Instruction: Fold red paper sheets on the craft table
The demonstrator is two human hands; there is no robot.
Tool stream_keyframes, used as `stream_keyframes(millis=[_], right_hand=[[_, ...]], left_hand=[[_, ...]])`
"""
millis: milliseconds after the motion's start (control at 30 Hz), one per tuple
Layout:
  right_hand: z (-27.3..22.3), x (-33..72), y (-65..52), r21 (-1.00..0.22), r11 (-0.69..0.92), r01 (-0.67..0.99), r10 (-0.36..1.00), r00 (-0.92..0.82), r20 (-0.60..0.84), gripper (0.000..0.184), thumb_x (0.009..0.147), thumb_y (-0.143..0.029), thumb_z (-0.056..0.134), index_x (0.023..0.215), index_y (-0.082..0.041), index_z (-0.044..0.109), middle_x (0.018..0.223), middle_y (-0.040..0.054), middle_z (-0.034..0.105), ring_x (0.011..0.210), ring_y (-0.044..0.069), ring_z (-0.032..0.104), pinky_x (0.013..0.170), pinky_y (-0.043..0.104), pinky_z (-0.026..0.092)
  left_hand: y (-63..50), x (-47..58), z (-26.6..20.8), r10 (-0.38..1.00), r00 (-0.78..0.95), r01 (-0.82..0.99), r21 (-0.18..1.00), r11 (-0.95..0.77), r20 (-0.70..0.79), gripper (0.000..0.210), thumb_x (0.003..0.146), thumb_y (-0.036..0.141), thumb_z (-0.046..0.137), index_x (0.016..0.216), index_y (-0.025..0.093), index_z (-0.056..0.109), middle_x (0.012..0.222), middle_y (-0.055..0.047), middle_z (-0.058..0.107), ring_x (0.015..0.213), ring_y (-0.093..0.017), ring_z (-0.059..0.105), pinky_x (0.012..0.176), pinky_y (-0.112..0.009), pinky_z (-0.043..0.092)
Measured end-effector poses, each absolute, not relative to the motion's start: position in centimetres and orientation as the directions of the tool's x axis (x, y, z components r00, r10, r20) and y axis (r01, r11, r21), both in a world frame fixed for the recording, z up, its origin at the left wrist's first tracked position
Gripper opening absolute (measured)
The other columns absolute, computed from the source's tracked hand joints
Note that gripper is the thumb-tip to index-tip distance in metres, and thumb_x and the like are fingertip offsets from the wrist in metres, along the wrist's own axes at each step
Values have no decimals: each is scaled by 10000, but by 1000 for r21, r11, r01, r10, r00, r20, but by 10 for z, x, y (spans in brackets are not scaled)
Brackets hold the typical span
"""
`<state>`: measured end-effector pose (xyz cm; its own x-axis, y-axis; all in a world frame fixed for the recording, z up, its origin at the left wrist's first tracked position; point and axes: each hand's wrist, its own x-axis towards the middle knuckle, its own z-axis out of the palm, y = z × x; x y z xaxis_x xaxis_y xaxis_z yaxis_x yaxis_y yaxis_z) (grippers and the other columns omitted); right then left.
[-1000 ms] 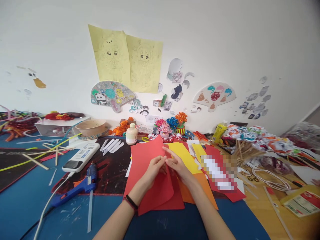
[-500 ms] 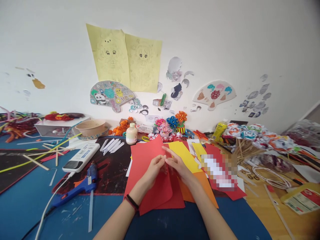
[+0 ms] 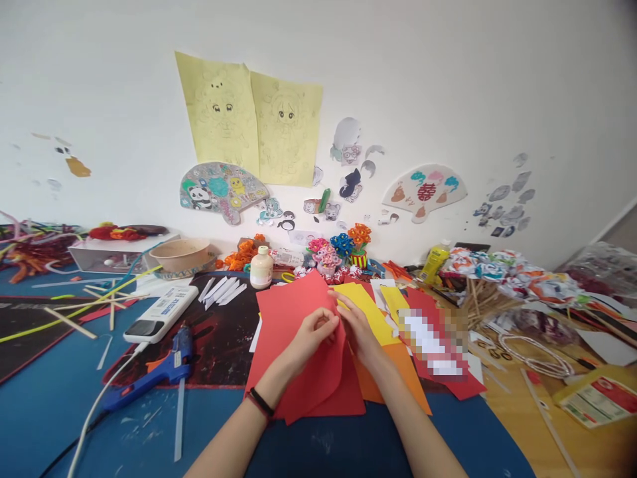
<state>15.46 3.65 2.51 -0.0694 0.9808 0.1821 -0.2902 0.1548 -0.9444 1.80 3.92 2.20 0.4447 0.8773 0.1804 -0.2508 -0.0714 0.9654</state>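
Nearest, the blue surface (image 3: 323,451) shows its bare front edge, and here come both forearms reaching in over it, a dark band (image 3: 261,401) around the left wrist. Straight to the action: the left hand (image 3: 312,335) has thumb and forefinger pinched on the right side of a red sheet (image 3: 283,338), lifted there into a curl, centre of the scene! The right hand (image 3: 361,332) sits just opposite, fingers bent against that same edge; whether its grip closes on the paper, I cannot tell. Under the sheet lies another red sheet (image 3: 352,398), with an orange sheet (image 3: 398,375) and a yellow sheet (image 3: 371,315) peeking out to the right. Over on the left, a blue glue gun (image 3: 172,372), and farther, a white power strip (image 3: 162,313). Farther still, white paper strips (image 3: 223,290), then a cream bottle (image 3: 261,267) standing upright. Far back, two yellow drawings (image 3: 251,126) hang on the wall (image 3: 413,79).
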Motion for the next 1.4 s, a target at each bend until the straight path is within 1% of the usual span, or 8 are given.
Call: stream_keyframes(millis=[133, 333, 533, 833, 1000, 1167, 1267, 1400], right_hand=[[29, 155, 38, -926, 216, -308, 974, 8, 225, 374, 780, -369, 674, 1135, -261, 632, 950, 16, 670, 814, 180, 599, 718, 278, 477], [24, 154, 39, -938, 347, -18, 925, 173, 339, 233, 824, -359, 608, 977, -194, 667, 702, -12, 611, 539, 120, 472, 481, 237, 358], [20, 155, 40, -904, 409, 122, 872, 239, 426, 231, 850, -328, 509, 854, -181, 687, 823, 38, 669, 680, 168, 565, 555, 254, 410], [17, 155, 44, -908, 408, 99, 879, 226, 419, 238, 839, -251, 463, 831, -191, 694, 906, 39, 689, 844, 200, 613, 717, 284, 453], [16, 154, 41, -906, 408, 110, 879, 220, 423, 226, 848, -251, 471, 833, -193, 689, 876, 36, 687, 817, 199, 616, 697, 285, 456], [25, 153, 37, -893, 444, 77, 876, 172, 451, 252, 895, -306, 463, 946, -201, 686, 1030, 48, 674, 1002, 205, 596, 871, 301, 452], [30, 154, 34, -899, 420, 120, 902, 57, 429, 316, 876, -365, 532, 1123, -207, 651, 976, 51, 667, 900, 195, 612, 748, 283, 501], [34, 153, 28, -849, 458, 262, 883, -29, 468, 447, 819, -347, 634, 1245, -214, 609, 932, 47, 663, 783, 172, 608, 622, 256, 521]], left_hand=[[30, 20, 29, 829, 469, -136, 952, -275, 306, 301, 796, 419, 671, 875, 172, 519, 782, 11, 562, 688, -112, 510, 638, -230, 387], [15, 25, 37, 814, 412, 87, 871, -483, 410, 254, 780, 361, 699, 863, 184, 536, 833, 3, 594, 732, -132, 539, 647, -237, 397], [10, 23, 46, 782, 447, 86, 849, -522, 436, 184, 825, 334, 656, 854, 177, 563, 829, -6, 612, 745, -139, 546, 660, -240, 397], [18, 24, 39, 768, 456, -24, 869, -495, 450, 116, 818, 244, 651, 837, 170, 564, 837, -11, 599, 782, -149, 556, 702, -245, 421], [19, 25, 34, 782, 459, -42, 889, -456, 423, 161, 816, 285, 659, 850, 163, 558, 828, -11, 586, 759, -143, 542, 665, -235, 408], [27, 25, 28, 803, 420, -108, 902, -419, 423, 235, 909, 389, 523, 910, 158, 566, 746, 4, 559, 661, -117, 493, 609, -226, 375], [35, 21, 30, 844, 374, -185, 923, -338, 384, 298, 903, 443, 513, 854, 154, 564, 681, 6, 565, 627, -121, 511, 613, -237, 393], [40, 15, 34, 903, 269, -274, 926, -261, 334, 322, 802, 458, 645, 746, 153, 559, 665, 22, 542, 620, -108, 493, 599, -219, 397]])
